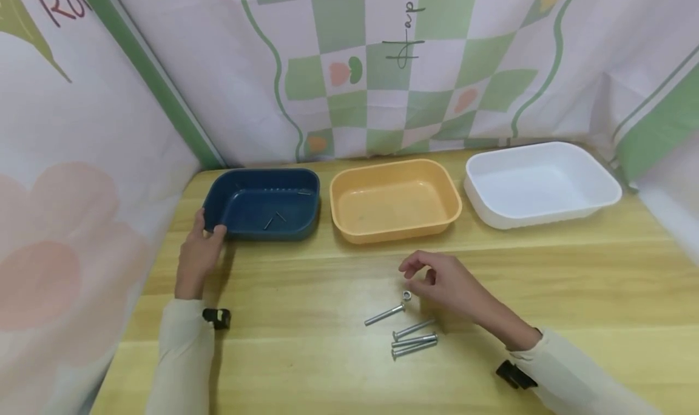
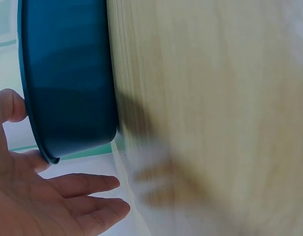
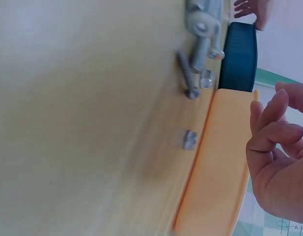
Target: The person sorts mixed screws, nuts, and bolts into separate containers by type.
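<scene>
Left hand (image 1: 199,254): thumb and a finger lightly pinch the near corner of the dark blue tray (image 1: 246,207); two other fingers stretch out clear of it.
Dark blue tray: just beyond the left hand, a few thin metal pieces (image 1: 268,224) inside.
Right hand (image 1: 445,281): hovers over the table, fingers loosely bent, with nothing visible in its grasp.
Nut (image 1: 406,295): near the right thumb, just beside a bolt's head; the right wrist view shows a second nut (image 3: 189,140).
Bolts (image 1: 413,329): in a loose cluster on the near side of the right hand.
Yellow tray (image 1: 395,204) and white tray (image 1: 540,190): both beyond the right hand, the white one farther right.
Step in hand: probably reaching for loose hardware while the left hand steadies its tray.
Next move calls for: likely lowering the right fingertips into a narrow pinch on one piece.
</scene>
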`<state>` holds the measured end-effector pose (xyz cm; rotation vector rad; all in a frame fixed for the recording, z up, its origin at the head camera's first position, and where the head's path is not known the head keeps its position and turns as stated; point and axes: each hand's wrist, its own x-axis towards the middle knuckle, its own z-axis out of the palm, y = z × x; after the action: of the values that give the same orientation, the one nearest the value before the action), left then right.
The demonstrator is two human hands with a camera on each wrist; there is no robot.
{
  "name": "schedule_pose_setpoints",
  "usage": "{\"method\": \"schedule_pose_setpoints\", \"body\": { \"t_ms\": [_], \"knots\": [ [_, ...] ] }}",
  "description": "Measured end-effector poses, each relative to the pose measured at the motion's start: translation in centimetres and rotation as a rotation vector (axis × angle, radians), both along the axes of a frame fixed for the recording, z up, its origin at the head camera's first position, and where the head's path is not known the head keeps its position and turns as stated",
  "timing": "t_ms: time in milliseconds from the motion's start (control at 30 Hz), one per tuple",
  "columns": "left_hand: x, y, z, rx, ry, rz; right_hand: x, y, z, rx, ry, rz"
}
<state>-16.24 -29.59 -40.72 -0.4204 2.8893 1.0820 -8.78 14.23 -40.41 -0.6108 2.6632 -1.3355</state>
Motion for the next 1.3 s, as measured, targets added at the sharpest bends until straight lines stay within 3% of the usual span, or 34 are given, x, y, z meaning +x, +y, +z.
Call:
{"method": "schedule_pose_setpoints", "body": {
  "t_ms": [467,733,867,1067,1300],
  "knots": [
    [-0.4,-0.3,0.7,-0.031,0.003,-0.023,2.7,2.1,-0.8,0.009,-0.108,-0.023],
    [-0.5,0.2,0.2,-0.009,0.002,-0.021,3.8,3.4,-0.9,0.017,-0.143,-0.061],
    [-0.2,0.0,0.3,-0.029,0.007,0.008,4.1,3.9,-1.0,0.017,-0.165,-0.050],
    [-0.3,-0.2,0.6,-0.021,0.003,-0.006,4.5,5.2,-0.6,-0.025,-0.274,-0.028],
    [0.3,-0.1,0.4,0.015,-0.019,0.024,4.0,7.9,-0.7,-0.148,-0.315,0.082]
  ]
}}
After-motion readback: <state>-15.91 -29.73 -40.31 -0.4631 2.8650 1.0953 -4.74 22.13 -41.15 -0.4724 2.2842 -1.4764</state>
